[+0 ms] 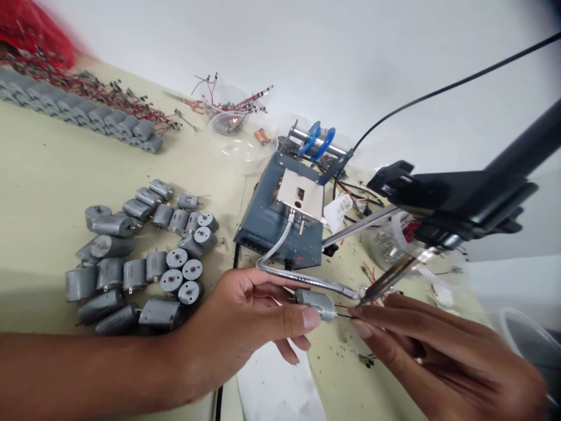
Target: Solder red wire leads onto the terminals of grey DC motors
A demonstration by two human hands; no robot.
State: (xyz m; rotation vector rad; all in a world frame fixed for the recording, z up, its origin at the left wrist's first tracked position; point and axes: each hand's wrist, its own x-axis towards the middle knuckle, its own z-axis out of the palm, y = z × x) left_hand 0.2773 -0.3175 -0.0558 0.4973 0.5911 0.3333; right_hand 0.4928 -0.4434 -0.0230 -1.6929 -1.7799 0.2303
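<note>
Between the thumb and fingers of my left hand [258, 316] is a small grey electric motor [322, 303], lying on its side with its terminal end to the right. My right hand [429, 345] is closed, its thumb and forefinger pinching a thin black wire [346, 316] at that end. A red wire [340, 306] runs beside it. Just above my right fingertips is the tip of a soldering iron [388, 278], held in a black stand clamp [456, 199]. A flexible metal solder guide tube [307, 279] curves from the blue-grey solder feeder [280, 204] to the same spot.
Several loose motors [109, 272] lie on the table left of my hand. Behind them stretch a stacked motor row [87, 111] and a heap of red wires [118, 93]. A blue solder spool [316, 140] tops the feeder. White paper [280, 383] lies below my hands; a plastic tub [390, 240] stands right.
</note>
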